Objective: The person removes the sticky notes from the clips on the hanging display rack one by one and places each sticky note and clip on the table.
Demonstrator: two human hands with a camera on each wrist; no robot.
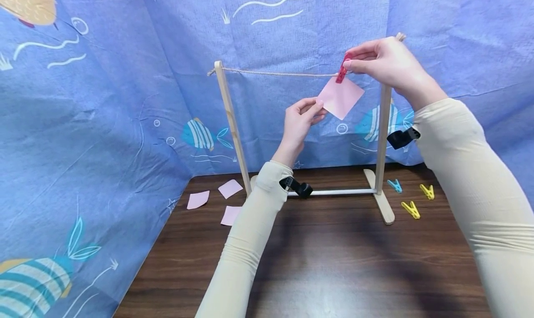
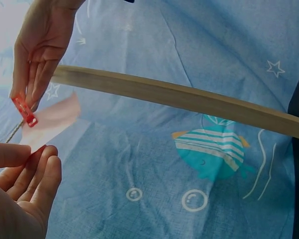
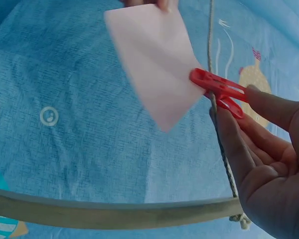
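A pink paper square (image 1: 341, 98) hangs cornerwise at the string (image 1: 279, 73), toward the right post. My left hand (image 1: 301, 121) pinches its left corner between thumb and fingers. With thumb and fingertips my right hand (image 1: 390, 65) grips the handle ends of a red clothespin (image 3: 217, 85). The clothespin's nose lies over the paper's top corner, right at the string. In the left wrist view the paper (image 2: 52, 119) is seen at a slant between both hands.
A wooden frame with two posts (image 1: 233, 128) holds the string and stands on a dark wooden table (image 1: 333, 262). Several pink paper squares (image 1: 230, 188) lie at left. Right of the frame are a blue clothespin (image 1: 394, 186) and two yellow clothespins (image 1: 410, 210). Blue printed cloth hangs behind.
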